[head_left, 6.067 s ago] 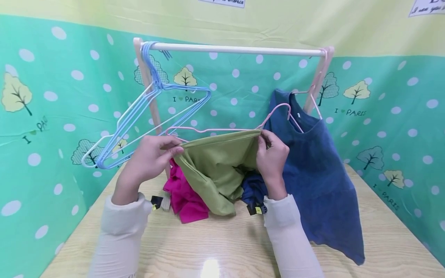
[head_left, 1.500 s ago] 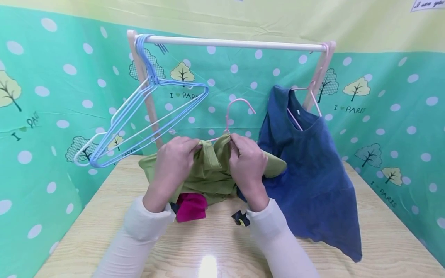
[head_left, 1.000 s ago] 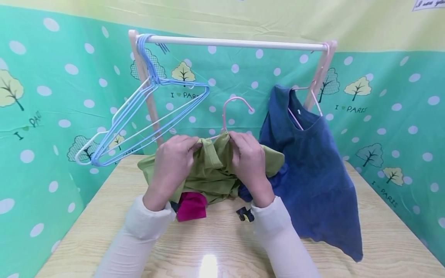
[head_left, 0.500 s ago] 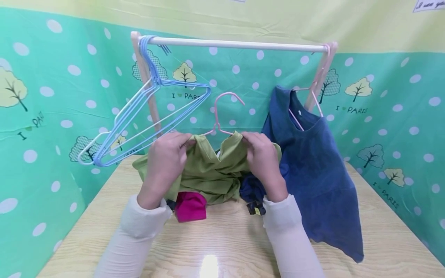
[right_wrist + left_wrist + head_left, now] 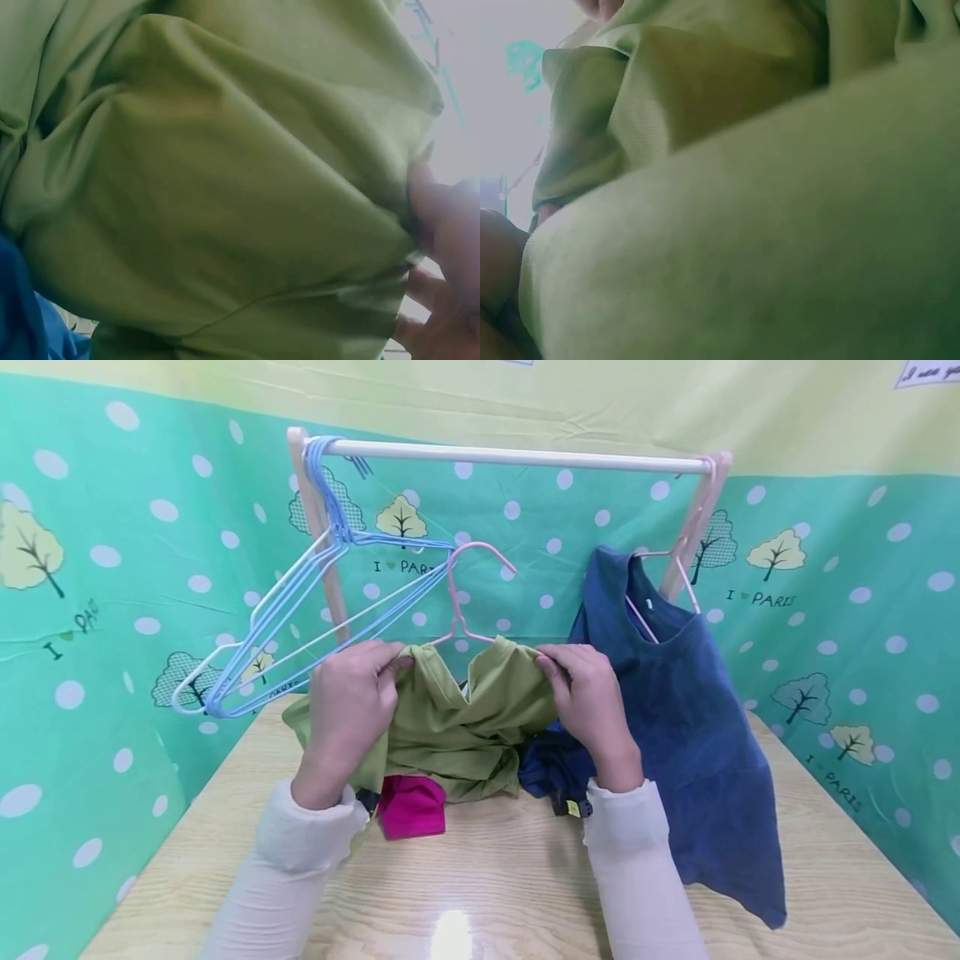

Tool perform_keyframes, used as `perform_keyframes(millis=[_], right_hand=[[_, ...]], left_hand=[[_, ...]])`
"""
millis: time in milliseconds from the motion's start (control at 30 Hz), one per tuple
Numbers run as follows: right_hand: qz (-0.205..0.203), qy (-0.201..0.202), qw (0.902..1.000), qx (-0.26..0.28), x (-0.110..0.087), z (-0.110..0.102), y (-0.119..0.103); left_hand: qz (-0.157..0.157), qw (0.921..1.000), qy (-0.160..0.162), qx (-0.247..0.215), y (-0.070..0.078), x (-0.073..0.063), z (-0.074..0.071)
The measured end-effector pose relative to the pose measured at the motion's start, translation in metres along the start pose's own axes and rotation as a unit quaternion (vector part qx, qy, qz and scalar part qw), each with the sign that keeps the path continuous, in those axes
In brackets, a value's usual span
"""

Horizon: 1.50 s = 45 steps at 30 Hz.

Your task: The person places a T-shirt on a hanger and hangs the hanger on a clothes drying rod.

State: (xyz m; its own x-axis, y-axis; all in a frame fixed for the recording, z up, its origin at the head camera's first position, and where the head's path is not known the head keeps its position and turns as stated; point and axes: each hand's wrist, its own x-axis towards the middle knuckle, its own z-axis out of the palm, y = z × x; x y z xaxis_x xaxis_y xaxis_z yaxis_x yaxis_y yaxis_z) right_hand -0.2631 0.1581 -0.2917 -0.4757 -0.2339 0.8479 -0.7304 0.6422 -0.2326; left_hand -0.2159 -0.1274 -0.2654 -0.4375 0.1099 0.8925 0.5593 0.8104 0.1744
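Note:
An olive-green shirt [image 5: 472, 743] hangs bunched between my two hands, its V-shaped neckline facing me. From the neck opening rises the hook of a pink hanger [image 5: 454, 597]; the hanger's lower part is hidden inside the cloth. My left hand [image 5: 352, 702] pinches the shirt's left shoulder between thumb and fingers. At the opposite shoulder my right hand [image 5: 588, 693] grips the cloth the same way. Green fabric fills most of the left wrist view, and in the right wrist view the right fingers [image 5: 450, 232] hold its edge. Whether the fingers also grip the hanger cannot be seen.
A white-barred rack [image 5: 510, 457] stands behind. Several blue and white hangers [image 5: 273, 618] hang at its left end, and a navy dress [image 5: 690, 752] on a pink hanger at its right. Magenta cloth [image 5: 412, 807] and dark blue cloth [image 5: 551, 764] lie on the wooden table [image 5: 480, 893].
Earlier the hands held the shirt's edge stretched over the hanger. Since then the hook has come out through the neckline, shifting left and upward. Both hands have spread apart along the shoulders.

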Motion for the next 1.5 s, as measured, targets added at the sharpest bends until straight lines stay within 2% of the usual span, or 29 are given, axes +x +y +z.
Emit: perform_keyframes(millis=[333, 533, 700, 767, 900, 1000, 1367, 1500], right_hand=[[0.02, -0.006, 0.9998, -0.001, -0.004, -0.007, 0.013], [0.039, 0.018, 0.999, 0.009, -0.005, -0.01, 0.022], [0.058, 0.032, 0.9978, 0.003, -0.006, -0.009, 0.026], [0.054, 0.027, 0.9982, -0.001, -0.006, -0.009, 0.024], [0.021, 0.0, 0.9998, 0.005, -0.004, -0.008, 0.019], [0.013, -0.014, 0.9998, 0.004, -0.004, -0.007, 0.017], [0.071, 0.007, 0.9973, 0.02, -0.01, -0.009, 0.034], [0.086, -0.002, 0.9962, 0.013, -0.012, -0.01, 0.038]], left_hand=[[-0.015, 0.9999, 0.004, -0.005, -0.002, 0.001, 0.0], [-0.019, 0.9997, 0.013, -0.009, -0.006, 0.002, -0.003], [-0.025, 0.9997, 0.007, -0.006, -0.006, 0.003, -0.004], [-0.025, 0.9997, 0.003, -0.003, -0.004, 0.003, -0.004], [-0.017, 0.9998, -0.004, -0.001, -0.002, 0.002, -0.002], [-0.013, 0.9999, 0.002, 0.003, -0.002, 0.001, -0.002], [-0.023, 0.9997, 0.008, 0.009, -0.006, 0.002, -0.005], [-0.022, 0.9997, 0.005, 0.009, -0.007, 0.002, -0.006]])
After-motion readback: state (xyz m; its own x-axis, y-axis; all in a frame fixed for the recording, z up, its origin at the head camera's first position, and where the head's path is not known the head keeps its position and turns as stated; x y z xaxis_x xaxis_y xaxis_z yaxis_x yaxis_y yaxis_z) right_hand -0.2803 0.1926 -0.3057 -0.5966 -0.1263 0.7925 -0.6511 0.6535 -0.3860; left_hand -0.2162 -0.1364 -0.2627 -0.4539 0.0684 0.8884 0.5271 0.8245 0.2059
